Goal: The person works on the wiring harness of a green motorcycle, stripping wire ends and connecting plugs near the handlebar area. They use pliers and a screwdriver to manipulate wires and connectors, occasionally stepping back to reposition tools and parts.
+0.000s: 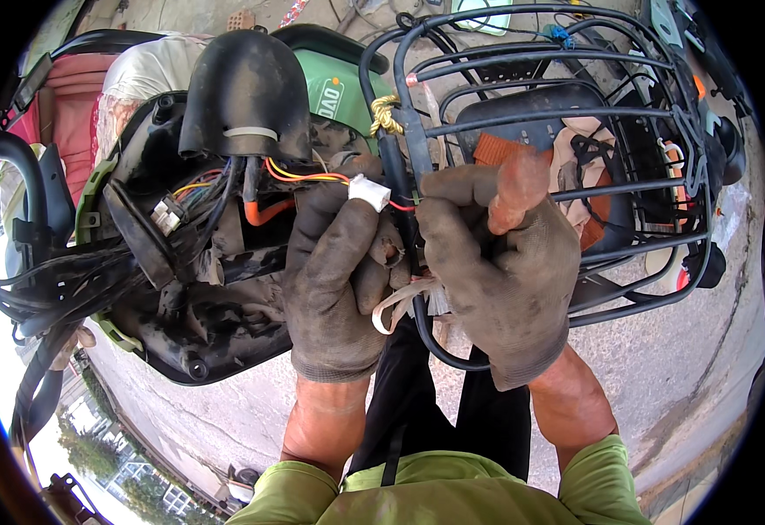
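Note:
Both my hands wear dirty grey-brown gloves. My left hand (334, 271) closes on a white wire connector (370, 191), which sticks up between thumb and fingers. Yellow and red wires (308, 177) run into it from beneath a black rounded cover (247, 96). From the connector's other side a thin red wire (402, 207) reaches the pinched fingertips of my right hand (500, 262). One bare finger shows through the right glove. A pale strip (391, 308) hangs between the hands; whether either hand holds it I cannot tell.
On the left lies a black vehicle body part (207, 346) with bundled cables (94, 280) and another white connector (167, 213). A black tubular rack (487, 61) with yellow cord (386, 115) tied on stands at right. Behind is a green panel (334, 87); concrete ground (653, 350) lies below.

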A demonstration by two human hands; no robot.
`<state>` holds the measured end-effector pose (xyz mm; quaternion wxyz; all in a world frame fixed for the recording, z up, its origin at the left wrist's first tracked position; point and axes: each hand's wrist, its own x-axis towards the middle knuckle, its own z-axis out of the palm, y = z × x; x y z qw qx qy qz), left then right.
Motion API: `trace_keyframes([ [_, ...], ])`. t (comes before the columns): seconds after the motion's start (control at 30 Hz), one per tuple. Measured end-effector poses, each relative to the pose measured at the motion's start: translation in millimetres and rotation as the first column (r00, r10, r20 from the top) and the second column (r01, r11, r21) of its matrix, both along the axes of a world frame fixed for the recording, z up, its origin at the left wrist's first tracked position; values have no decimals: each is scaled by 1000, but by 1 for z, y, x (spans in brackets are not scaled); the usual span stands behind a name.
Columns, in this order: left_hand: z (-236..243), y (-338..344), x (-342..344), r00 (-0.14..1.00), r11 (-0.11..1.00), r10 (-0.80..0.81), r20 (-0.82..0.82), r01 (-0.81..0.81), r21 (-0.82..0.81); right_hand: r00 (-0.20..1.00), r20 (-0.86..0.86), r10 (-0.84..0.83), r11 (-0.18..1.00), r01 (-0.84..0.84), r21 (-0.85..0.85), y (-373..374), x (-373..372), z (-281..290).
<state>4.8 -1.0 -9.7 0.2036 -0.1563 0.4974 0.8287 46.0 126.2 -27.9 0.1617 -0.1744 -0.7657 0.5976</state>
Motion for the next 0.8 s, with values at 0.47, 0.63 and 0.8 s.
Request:
trace_keyframes([
  [0.47,-3,-2,-2,999,1000,-17,33,16,27,933,126,338,940,-328,-96,38,-13,10],
  [0.63,1,4,-1,998,999,41,39,-41,-5,800,175,575,816,-544,-195,57,-27,18],
  [0.8,-2,-1,1,999,999,24,32,-25,29,764,256,593,802,-588,-101,62,-39,25],
])
